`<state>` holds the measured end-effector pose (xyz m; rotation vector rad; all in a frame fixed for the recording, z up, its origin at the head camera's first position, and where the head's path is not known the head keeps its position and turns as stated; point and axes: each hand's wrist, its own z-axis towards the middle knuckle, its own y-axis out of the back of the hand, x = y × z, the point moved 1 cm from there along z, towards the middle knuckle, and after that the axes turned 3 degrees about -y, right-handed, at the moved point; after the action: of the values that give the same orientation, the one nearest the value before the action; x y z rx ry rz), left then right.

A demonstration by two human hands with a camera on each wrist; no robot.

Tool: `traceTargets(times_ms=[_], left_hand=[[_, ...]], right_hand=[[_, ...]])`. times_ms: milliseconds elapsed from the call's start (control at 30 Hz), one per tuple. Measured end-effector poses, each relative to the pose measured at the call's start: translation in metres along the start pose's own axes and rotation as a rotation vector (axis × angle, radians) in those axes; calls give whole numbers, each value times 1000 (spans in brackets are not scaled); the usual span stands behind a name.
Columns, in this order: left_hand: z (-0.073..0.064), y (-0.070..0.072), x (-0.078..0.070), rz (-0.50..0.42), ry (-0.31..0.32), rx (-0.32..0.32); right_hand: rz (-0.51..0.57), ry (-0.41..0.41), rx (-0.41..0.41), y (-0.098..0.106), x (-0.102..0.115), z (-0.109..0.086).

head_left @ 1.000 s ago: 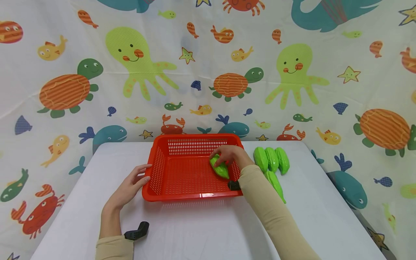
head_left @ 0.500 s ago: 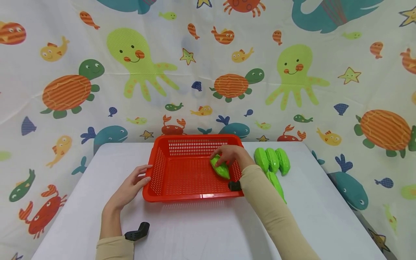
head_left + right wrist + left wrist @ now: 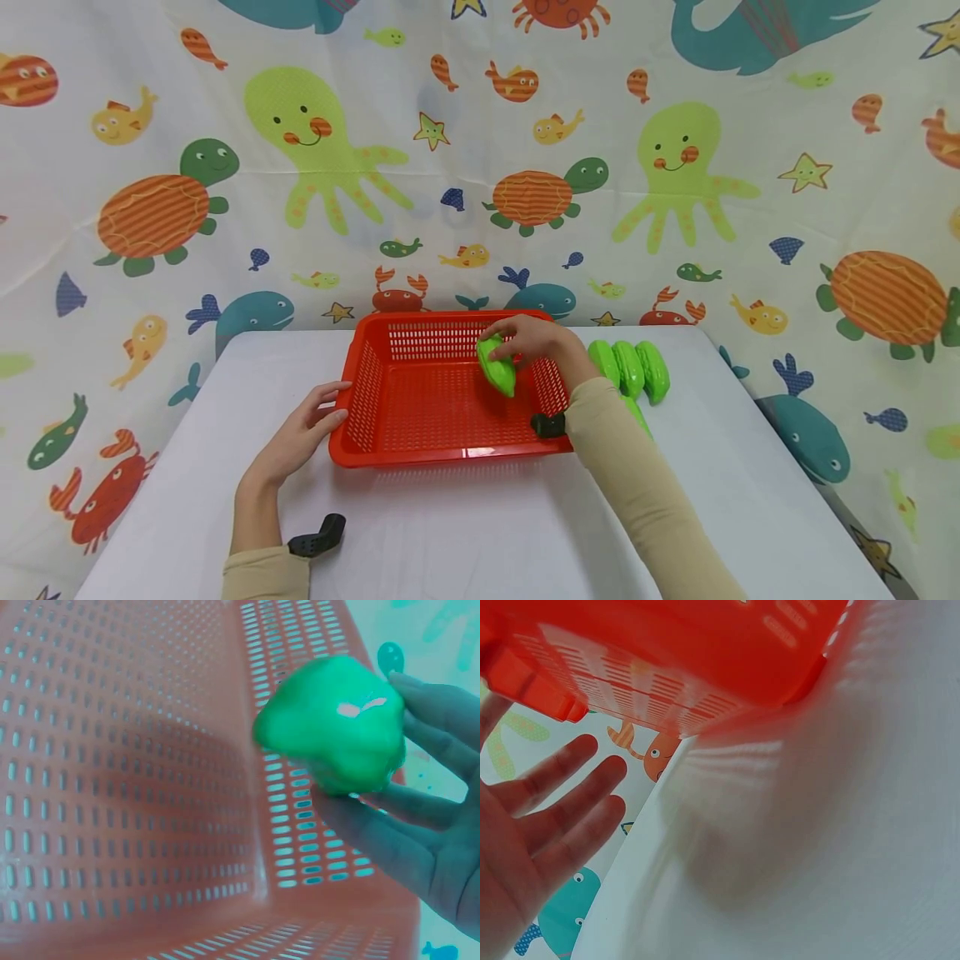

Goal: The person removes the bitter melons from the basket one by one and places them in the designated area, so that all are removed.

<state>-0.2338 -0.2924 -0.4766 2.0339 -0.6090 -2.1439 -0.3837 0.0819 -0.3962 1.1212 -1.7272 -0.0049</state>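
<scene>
A glossy green ridged piece [image 3: 497,367], shaped like a pepper with a pointed end, hangs over the right half of a red plastic basket [image 3: 450,455]. My right hand [image 3: 528,340] pinches its upper end between thumb and fingers. The right wrist view shows the green ridged piece [image 3: 337,727] against the slotted basket wall [image 3: 307,832], apart from the floor. My left hand [image 3: 303,429] is at the basket's left side, fingertips by the rim. In the left wrist view several fingers of the left hand [image 3: 547,810] extend straight beside the basket [image 3: 667,645].
More green ridged pieces [image 3: 628,369] stand in a row on the white table [image 3: 720,467], right of the basket. Another green piece [image 3: 636,412] lies below them, partly hidden by the right sleeve [image 3: 637,475]. A cloth [image 3: 450,192] printed with sea animals hangs behind.
My right hand has raised the green piece and moved it slightly up and away from the basket floor, turning it more upright. The left hand stays put.
</scene>
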Motion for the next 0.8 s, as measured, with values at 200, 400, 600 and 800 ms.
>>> traceTargets(times_ms=[200,400,600,800], left_hand=[[0,0,0,-3,-2,0],[1,1,-1,7,0,-2],[1,0,-2,3,3,2],[1,2,-2,4,1,6]], right_hand=[[100,32,-25,5,3,-10],[131,67,-60,10,-1,-20],[134,102,-94,15,-7,-35],[209,110,-108,17,-13,-55]])
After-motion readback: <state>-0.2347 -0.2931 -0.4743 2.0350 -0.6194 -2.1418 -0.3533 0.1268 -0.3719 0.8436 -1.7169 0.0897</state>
